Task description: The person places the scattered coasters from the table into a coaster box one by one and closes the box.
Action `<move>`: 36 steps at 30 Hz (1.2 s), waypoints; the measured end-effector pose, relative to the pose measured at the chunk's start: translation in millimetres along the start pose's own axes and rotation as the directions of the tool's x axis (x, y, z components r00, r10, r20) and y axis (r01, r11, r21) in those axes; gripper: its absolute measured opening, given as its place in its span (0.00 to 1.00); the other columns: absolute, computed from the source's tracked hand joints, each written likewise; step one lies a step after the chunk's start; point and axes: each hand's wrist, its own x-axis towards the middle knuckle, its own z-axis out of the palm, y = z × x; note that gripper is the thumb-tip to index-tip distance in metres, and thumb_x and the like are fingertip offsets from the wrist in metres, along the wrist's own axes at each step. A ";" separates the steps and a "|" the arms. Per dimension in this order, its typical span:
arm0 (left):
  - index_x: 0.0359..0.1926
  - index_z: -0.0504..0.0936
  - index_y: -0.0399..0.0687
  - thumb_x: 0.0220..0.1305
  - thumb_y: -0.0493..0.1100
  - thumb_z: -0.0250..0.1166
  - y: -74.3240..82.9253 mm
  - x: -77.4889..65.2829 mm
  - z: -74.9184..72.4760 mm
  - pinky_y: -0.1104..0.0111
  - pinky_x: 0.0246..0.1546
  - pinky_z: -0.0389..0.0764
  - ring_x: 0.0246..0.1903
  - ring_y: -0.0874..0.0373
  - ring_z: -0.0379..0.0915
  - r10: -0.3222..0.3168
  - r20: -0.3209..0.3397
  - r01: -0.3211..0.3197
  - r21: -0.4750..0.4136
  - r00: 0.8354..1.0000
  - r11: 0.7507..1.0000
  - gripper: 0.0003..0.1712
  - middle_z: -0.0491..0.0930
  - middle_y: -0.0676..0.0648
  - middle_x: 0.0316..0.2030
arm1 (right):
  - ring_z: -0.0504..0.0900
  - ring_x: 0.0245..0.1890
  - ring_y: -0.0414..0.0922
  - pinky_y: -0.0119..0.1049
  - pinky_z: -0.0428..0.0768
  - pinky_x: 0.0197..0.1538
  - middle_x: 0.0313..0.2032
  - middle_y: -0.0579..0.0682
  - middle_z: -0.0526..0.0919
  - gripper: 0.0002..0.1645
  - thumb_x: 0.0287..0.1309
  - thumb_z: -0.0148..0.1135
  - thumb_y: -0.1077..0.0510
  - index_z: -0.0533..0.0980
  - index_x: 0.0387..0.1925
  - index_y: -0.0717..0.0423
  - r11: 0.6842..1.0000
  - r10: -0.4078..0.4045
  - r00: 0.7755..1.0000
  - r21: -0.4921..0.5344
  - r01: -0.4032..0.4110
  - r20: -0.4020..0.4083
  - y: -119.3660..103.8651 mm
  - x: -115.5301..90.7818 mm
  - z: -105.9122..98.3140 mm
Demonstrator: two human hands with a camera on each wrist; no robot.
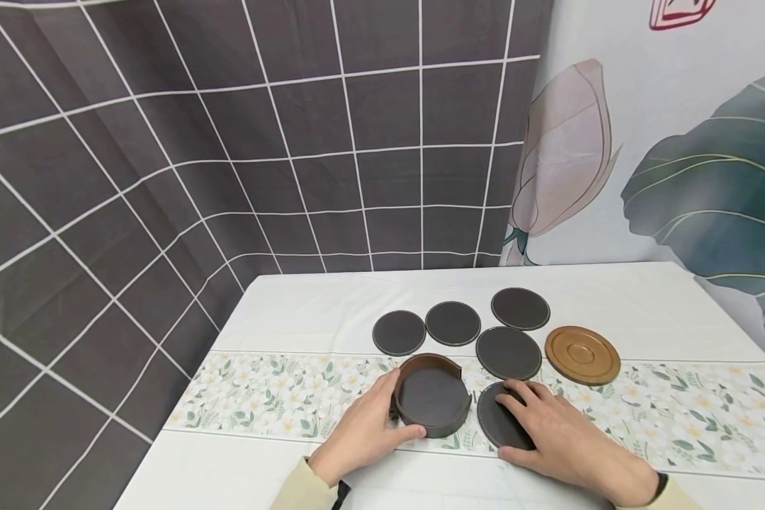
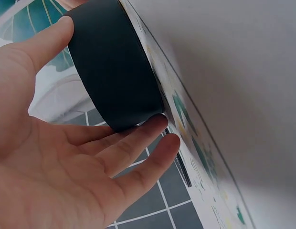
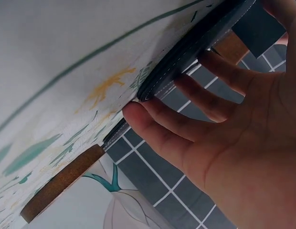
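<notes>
Holder [image 1: 443, 428] faced three o'clock, open toward coaster [image 1: 497, 422].
Left hand [image 1: 368, 426] gripped holder, right hand [image 1: 553, 433] the coaster, fingers of both apart.

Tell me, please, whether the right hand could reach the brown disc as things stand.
Probably yes: only floral cloth separates the right hand from the brown disc, though that hand is on a dark coaster.

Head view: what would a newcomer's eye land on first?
Probably the brown disc, the odd one out in color, lying right of the dark discs on the table. Next, the round holder, left of the nearest dark disc and held by the left hand. Then the right hand, its fingers on that nearest dark disc.
</notes>
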 end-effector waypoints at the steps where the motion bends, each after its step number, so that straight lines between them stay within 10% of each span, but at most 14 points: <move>1: 0.78 0.59 0.38 0.61 0.63 0.73 -0.1 0.1 0.0 0.43 0.66 0.72 0.70 0.38 0.66 -0.001 0.003 0.001 0.000 1.000 1.000 0.56 0.64 0.38 0.74 | 0.78 0.57 0.59 0.58 0.83 0.48 0.61 0.57 0.76 0.43 0.52 0.71 0.29 0.80 0.57 0.56 1.000 -0.005 1.000 -0.001 0.005 -0.005 -0.1 0.0 0.4; 36: 0.79 0.55 0.35 0.65 0.65 0.68 1.0 -3.9 0.0 0.44 0.69 0.69 0.71 0.37 0.65 -0.029 0.023 0.029 0.018 0.999 0.999 0.56 0.65 0.34 0.73 | 0.79 0.52 0.56 0.55 0.82 0.46 0.54 0.50 0.78 0.40 0.39 0.77 0.35 0.82 0.51 0.55 0.997 -0.066 0.981 -0.058 0.056 -0.182 -2.3 15.9 -14.8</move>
